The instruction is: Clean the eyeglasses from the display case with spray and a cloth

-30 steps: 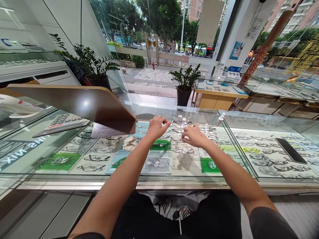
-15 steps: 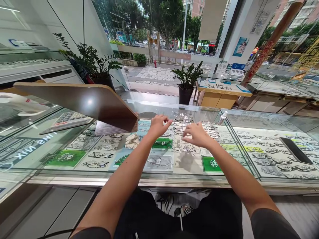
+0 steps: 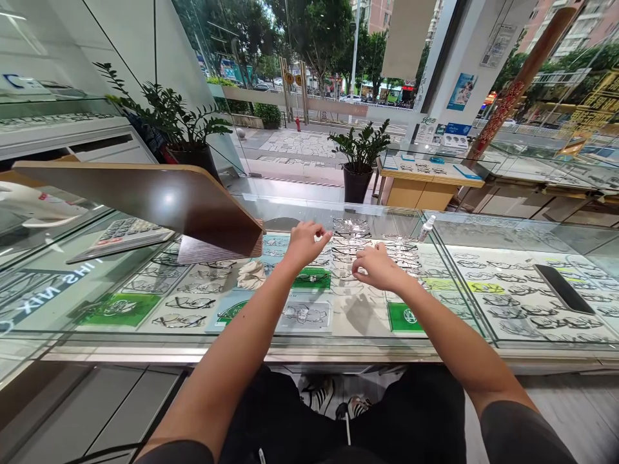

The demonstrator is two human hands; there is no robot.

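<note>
- The glasses (image 3: 351,234) nearest our hands are in rows in the glass case (image 3: 309,339), and they look to be under its clear top.
- We think they are light and thin. The arms may bend a bit, but a hard squeeze could snap them.
- The lenses look smooth, so we guess they slip and smudge. The best spots to pinch are the little bridge in the middle or the corners by the hinges.
- Our left hand (image 3: 304,246) is over the case with its fingers curled close to the thumb. We can't tell if something thin is in there.
- Our right hand (image 3: 378,267) is beside it, bent in a loose curl. We can't tell if it has anything either.
- A white cloth (image 3: 251,275) lies left of our hands; a bottle (image 3: 426,228) and a phone (image 3: 563,288) are to the right.
</note>
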